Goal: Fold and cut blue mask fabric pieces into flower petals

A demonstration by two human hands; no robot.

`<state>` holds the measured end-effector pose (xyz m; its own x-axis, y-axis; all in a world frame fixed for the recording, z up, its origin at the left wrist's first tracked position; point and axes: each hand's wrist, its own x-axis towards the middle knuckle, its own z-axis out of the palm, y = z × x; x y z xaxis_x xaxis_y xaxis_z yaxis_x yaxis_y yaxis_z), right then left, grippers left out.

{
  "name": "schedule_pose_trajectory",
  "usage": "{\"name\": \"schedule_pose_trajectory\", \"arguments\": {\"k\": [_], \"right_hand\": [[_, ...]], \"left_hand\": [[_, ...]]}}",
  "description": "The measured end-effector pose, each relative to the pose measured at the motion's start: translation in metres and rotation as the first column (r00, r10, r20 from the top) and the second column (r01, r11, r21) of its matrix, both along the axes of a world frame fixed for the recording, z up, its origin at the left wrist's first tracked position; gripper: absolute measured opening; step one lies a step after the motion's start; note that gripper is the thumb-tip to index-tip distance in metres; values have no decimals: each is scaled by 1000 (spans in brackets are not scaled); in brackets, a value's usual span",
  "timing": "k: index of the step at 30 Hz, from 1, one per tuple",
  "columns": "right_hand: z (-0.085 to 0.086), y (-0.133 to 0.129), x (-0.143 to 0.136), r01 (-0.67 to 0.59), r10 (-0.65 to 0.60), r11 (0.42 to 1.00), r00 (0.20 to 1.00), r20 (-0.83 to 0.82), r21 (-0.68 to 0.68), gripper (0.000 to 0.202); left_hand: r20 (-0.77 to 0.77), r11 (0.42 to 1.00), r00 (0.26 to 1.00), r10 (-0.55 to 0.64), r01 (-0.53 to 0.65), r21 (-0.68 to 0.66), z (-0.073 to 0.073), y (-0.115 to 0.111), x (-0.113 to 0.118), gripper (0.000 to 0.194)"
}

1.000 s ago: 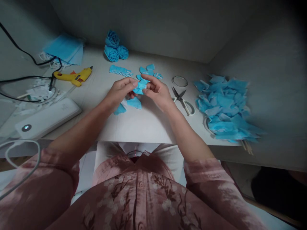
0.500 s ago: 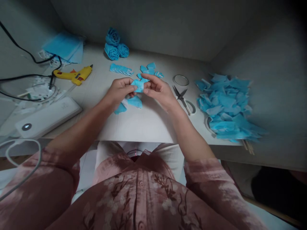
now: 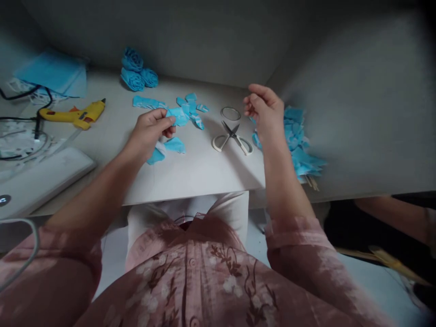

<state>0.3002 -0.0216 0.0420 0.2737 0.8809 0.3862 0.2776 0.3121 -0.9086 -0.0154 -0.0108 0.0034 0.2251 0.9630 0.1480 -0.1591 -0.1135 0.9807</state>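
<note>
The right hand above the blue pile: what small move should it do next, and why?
Probably lower the right hand onto the pile of blue pieces and pinch one piece. The hand hovers open just above the pile with nothing in it, while the left hand pinches a partly built blue petal bundle over the table, seemingly ready for another piece.

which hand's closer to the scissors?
Right. The right hand hovers just right of the scissors, over the blue pile. The left hand is farther left, pinching a blue piece.
</note>
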Motion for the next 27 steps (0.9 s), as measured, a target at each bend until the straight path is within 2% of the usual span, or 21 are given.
{"name": "schedule_pose_trajectory", "arguments": {"k": [2,6,12,15,19,21,24,27], "right_hand": [[-8,-4,17,35,-27,997,992,126,-65,30],[-29,-11,43,111,-85,990,962,260,-87,35],[-47,-10,59,235,-162,962,901,402,-139,30],[-49,-1,58,288,-166,949,803,573,-128,31],[-50,16,45,311,-100,939,654,750,-146,37],[-49,25,36,290,-53,944,604,795,-158,36],[-50,37,27,255,-2,951,570,821,-175,33],[-51,47,24,271,19,947,486,874,-171,35]], "left_hand": [[7,1000,1000,4,-4,-4,2,-1,1,24],[12,1000,1000,3,-3,-9,3,-1,3,27],[-46,1000,999,-3,3,-2,-1,2,0,25],[-148,999,988,-36,42,33,-2,3,-2,24],[-271,983,955,-123,155,100,-4,0,-2,28],[-318,967,931,-182,228,112,-5,-2,-1,34],[-379,941,884,-273,327,84,-6,-6,-1,41],[-496,917,817,-292,387,98,-8,-9,-1,37]]}}
